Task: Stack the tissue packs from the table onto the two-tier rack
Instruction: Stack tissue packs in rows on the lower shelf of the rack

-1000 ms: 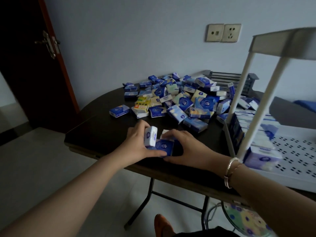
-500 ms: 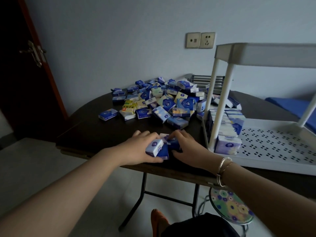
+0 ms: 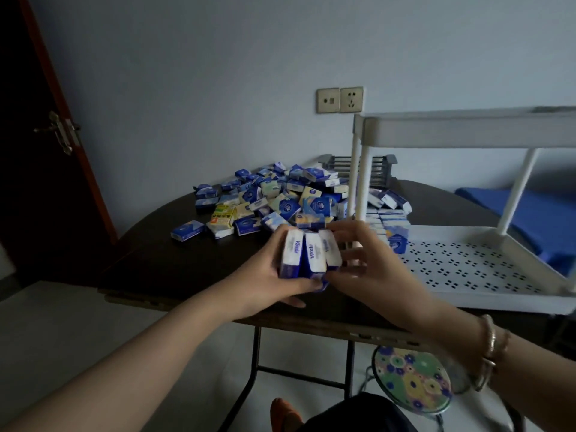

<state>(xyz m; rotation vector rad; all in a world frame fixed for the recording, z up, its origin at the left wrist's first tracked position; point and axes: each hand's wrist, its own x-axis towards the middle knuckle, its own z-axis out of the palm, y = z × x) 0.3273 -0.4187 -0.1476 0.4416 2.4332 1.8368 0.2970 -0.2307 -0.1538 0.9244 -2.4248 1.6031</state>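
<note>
Three light, squashy tissue packs point(image 3: 308, 255) clamped side by side between left-hand fingers point(image 3: 282, 286) and right-hand fingers point(image 3: 352, 254), best squeezed at outer faces.

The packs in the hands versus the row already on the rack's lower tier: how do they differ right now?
The held packs are three, pressed side by side and lifted above the table between the left hand and right hand; the racked row is longer and rests at the left end of the lower tier. The held packs show white sides toward the camera; the racked row's front pack shows a blue face. Both groups stand on edge, packed tight.
</note>
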